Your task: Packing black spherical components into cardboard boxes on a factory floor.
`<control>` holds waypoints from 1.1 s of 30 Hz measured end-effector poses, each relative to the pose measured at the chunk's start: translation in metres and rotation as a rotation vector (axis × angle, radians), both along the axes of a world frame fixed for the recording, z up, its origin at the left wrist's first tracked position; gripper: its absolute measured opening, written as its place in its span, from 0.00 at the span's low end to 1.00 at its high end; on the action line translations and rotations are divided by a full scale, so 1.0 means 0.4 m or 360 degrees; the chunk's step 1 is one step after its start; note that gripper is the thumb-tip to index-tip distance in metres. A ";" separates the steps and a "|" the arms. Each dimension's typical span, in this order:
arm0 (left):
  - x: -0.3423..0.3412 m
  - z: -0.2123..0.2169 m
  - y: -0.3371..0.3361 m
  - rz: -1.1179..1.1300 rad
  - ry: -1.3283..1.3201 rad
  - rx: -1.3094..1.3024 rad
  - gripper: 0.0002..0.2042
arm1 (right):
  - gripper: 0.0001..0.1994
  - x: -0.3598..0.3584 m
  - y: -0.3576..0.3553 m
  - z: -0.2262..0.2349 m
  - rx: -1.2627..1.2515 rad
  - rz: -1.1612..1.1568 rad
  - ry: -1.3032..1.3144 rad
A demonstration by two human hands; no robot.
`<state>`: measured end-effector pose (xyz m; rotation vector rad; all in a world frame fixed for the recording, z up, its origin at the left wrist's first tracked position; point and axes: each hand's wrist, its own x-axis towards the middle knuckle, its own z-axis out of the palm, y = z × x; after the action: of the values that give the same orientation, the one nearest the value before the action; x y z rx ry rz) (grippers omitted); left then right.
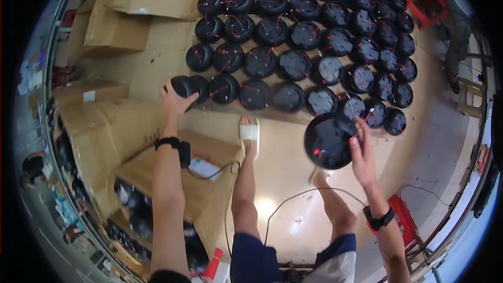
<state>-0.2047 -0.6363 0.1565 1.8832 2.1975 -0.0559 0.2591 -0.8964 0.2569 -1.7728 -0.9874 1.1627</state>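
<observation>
My left hand (pixel 177 99) is closed round a black round housing (pixel 182 85) at the left end of the nearest row, its thumb and fingers on opposite sides. Right against that piece sits another black housing, partly hidden behind it. In my right hand (pixel 362 152) is a second black housing, bowl-shaped (pixel 326 144), gripped by its right rim. It is raised in front of the row and looks larger than the others. Its hollow side faces me, with a red spot inside and a red wire near my fingers.
Rows of black housings with red wires (pixel 272 31) cover the surface ahead. Cardboard boxes (pixel 105 120) stand on the left, one holding more black parts (pixel 139 220). Red stools (pixel 424 0) are at far right and lower right. A cable (pixel 293 195) crosses before my legs.
</observation>
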 end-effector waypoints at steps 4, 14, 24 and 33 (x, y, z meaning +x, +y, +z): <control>0.001 -0.161 0.078 -0.0191 -0.0110 -0.0032 0.57 | 0.24 -0.167 0.156 -0.150 -0.0199 0.0008 0.0189; -0.080 -0.162 0.064 -0.0363 -0.0261 0.0071 0.51 | 0.27 -0.518 0.467 -0.370 -0.0133 0.0322 0.0284; 0.020 -0.081 0.041 -0.0714 -0.0738 0.0392 0.32 | 0.28 -0.636 0.602 -0.479 0.0082 0.0616 -0.0422; 0.108 -0.127 -0.002 -0.0984 -0.0381 -0.0152 0.55 | 0.26 -0.643 0.609 -0.505 -0.0060 0.0612 0.0072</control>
<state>-0.1613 -0.6371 0.1058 2.2975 1.3772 -0.0412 0.0017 -0.6528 0.0547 -1.6187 -1.3256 1.4572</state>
